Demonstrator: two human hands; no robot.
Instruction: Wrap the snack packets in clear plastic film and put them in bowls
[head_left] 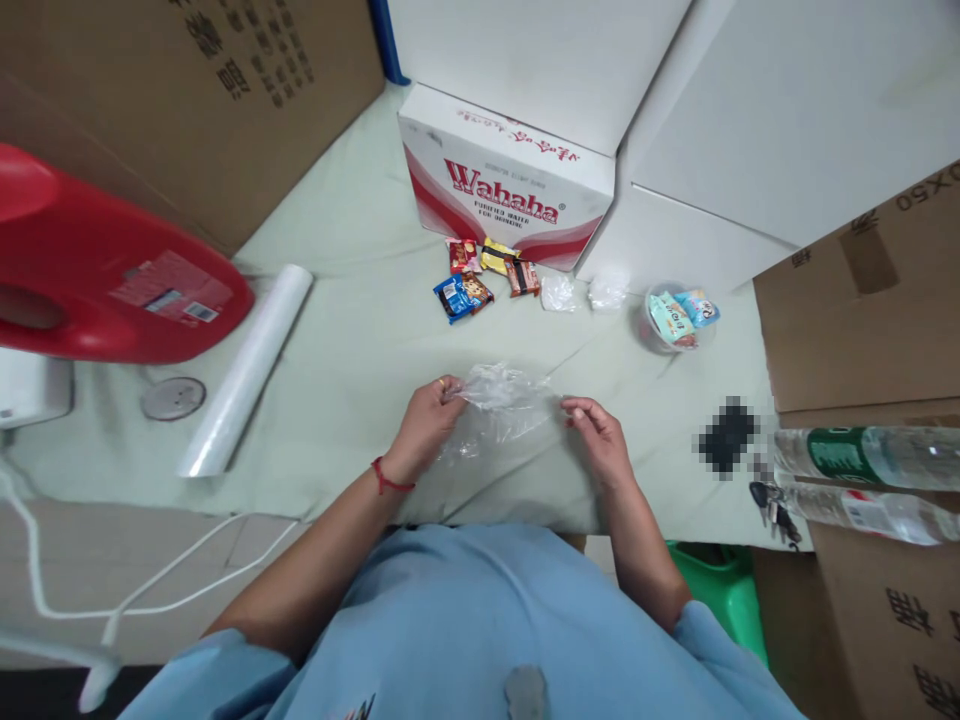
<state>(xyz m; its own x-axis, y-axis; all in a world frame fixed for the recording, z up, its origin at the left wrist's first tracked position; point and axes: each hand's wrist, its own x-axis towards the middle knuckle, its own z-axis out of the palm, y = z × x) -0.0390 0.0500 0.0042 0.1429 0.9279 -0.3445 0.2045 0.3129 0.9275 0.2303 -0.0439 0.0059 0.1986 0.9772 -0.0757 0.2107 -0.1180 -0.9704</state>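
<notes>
Clear plastic bag [499,395] pinched at left; hold at right unclear

Holding the gathered left end of the bag in the left hand [431,412], fingers closed on it; reaching to its right end with the right hand [598,437], thumb and forefinger narrowed; cannot tell touch from a small gap there, the edge being too transparent to trace; cannot make out the bag's mouth either, nor tell lifted from resting on the bench [352,335].

Beyond, four small wrapped snacks [463,296] clustered before the Wahaha carton [499,190], print too small to read; next to these, two crumpled clear bundles [557,293], contents indistinct; further right, a round clear tub [651,337] of wrapped packets, the lower ones partly hidden; at left, a whitish roll [247,375] lying slantwise near a red jug [97,240], cut off by the left edge; at right, two bottles [911,458], clipped by the right edge, with keys [776,512] just beside; near these, a dark thing [727,437] blurred into squares, past naming.
</notes>
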